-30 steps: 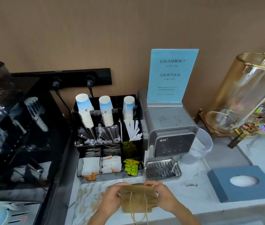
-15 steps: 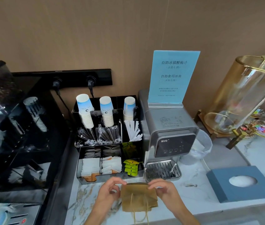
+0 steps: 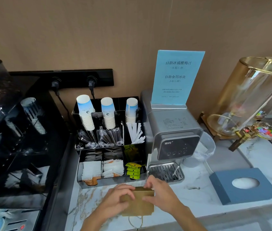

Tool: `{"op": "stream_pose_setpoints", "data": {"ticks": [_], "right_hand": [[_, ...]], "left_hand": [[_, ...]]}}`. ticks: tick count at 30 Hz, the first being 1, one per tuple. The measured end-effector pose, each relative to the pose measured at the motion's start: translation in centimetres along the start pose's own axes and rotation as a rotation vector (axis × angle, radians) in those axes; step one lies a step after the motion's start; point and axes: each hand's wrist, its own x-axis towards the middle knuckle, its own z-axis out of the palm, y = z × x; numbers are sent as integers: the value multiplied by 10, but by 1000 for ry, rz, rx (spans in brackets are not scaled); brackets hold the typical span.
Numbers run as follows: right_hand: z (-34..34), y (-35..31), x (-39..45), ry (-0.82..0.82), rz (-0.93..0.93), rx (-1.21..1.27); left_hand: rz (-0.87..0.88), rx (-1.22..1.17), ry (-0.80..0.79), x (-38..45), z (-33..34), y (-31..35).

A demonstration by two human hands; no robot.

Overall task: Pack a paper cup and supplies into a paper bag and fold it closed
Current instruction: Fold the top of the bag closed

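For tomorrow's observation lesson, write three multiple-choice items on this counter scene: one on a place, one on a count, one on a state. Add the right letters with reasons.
1. Where does the blue sign stand?
A. On top of the grey water dispenger machine
B. On the tissue box
C. Inside the black organiser

2. How many stacks of paper cups stand in the black organiser?
A. One
B. Three
C. Five

3. What state is the paper bag in?
A. Standing upright and open
B. Lying flat on the marble counter, pressed by both hands
C. Hanging from a hook

Answers:
1 A: its clear base rests on the grey water dispenser.
2 B: three stacks show along the organiser's back row.
3 B: the left hand and right hand lie on the flat bag, its handles trailing toward the camera.
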Motion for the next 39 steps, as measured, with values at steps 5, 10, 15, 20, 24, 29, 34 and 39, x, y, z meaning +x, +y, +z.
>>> {"op": "stream_pose_setpoints", "data": {"ticks": [5,10,15,20,24,29,34,39], "right_hand": [[7,-25,20,-160,-94,-390],[16,-28,25,-181,-35,-451],[20,-21,23,-189,0,-434],[16,-17,21,-158,61,-307],[16,-1,16,-87,197,45],[31,24,-3,122,303,438],[38,19,-11,170,366,492],[48,21,-27,245,379,413]], "left_hand": [[57,229,31,10,7,10],[-7,310,99,5,14,16],[-85,254,138,2,19,15],[-128,165,138,5,14,7],[-168,146,168,5,12,-5],[-125,34,83,6,7,-4],[-100,-14,-83,16,12,-27],[-54,-115,-149,22,19,-31]]}}
